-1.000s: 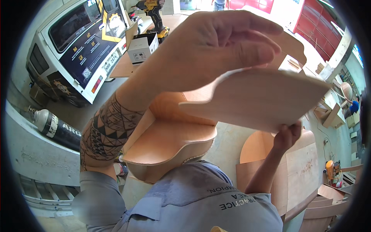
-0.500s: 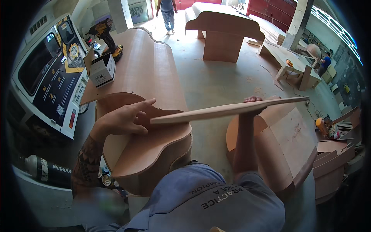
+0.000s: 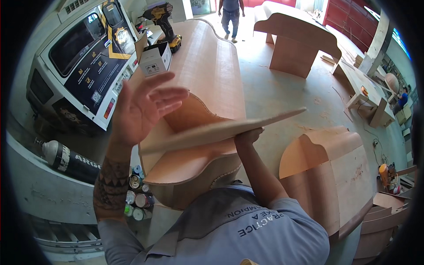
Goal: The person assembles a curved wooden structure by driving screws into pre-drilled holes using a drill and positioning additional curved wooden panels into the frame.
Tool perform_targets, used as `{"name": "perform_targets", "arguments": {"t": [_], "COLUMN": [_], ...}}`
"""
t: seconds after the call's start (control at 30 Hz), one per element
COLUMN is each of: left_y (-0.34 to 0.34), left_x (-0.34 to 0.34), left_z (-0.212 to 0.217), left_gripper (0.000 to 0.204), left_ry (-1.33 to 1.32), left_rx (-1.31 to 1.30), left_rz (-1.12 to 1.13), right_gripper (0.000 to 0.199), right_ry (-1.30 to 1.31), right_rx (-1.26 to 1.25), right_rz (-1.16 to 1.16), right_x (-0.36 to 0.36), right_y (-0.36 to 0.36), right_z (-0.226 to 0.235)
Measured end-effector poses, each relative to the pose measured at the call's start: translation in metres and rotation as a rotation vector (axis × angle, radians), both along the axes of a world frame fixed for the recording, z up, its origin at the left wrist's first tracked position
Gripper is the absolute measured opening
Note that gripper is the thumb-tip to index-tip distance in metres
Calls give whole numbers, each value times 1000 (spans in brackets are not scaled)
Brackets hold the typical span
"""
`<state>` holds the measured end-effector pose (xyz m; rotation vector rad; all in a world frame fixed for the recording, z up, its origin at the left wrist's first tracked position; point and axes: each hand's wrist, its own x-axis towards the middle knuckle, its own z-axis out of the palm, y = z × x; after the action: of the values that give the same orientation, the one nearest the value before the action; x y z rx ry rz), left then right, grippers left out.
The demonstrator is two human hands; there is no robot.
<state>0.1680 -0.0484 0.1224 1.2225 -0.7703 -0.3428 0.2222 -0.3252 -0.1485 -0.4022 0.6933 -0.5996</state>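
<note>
My right hand (image 3: 248, 135) grips a thin, light plywood board (image 3: 221, 129) from below, near its middle. The board lies almost flat, its right end tilted slightly up. My left hand (image 3: 142, 107) is raised to the left of the board with fingers spread, holding nothing and just clear of the board's left end. Under the board stands a curved plywood furniture shell (image 3: 194, 163).
A long curved plywood piece (image 3: 207, 70) carries a cordless drill (image 3: 165, 20) and a white box (image 3: 154, 59). Another shell (image 3: 335, 172) stands at the right. At the left are a white vehicle (image 3: 79, 66), a gas cylinder (image 3: 66, 159) and several cans (image 3: 137, 201). A person (image 3: 230, 13) walks far off.
My left hand has come off the board and lifted up with fingers spread. My right hand alone now holds the board, which has lowered toward the shell.
</note>
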Motion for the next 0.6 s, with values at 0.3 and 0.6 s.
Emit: {"name": "perform_targets", "arguments": {"t": [0.3, 0.6], "left_y": [3, 67], "left_x": [-8, 80], "left_z": [13, -7], "left_gripper": [42, 26], "left_ry": [-476, -267], "left_rx": [820, 818], "left_rz": [607, 396], "right_gripper": [68, 57], "right_ry": [233, -30], "right_rx": [-326, -841], "right_rz": [104, 274], "right_x": [24, -7], "right_y": [13, -84], "right_z": [-22, -101]}}
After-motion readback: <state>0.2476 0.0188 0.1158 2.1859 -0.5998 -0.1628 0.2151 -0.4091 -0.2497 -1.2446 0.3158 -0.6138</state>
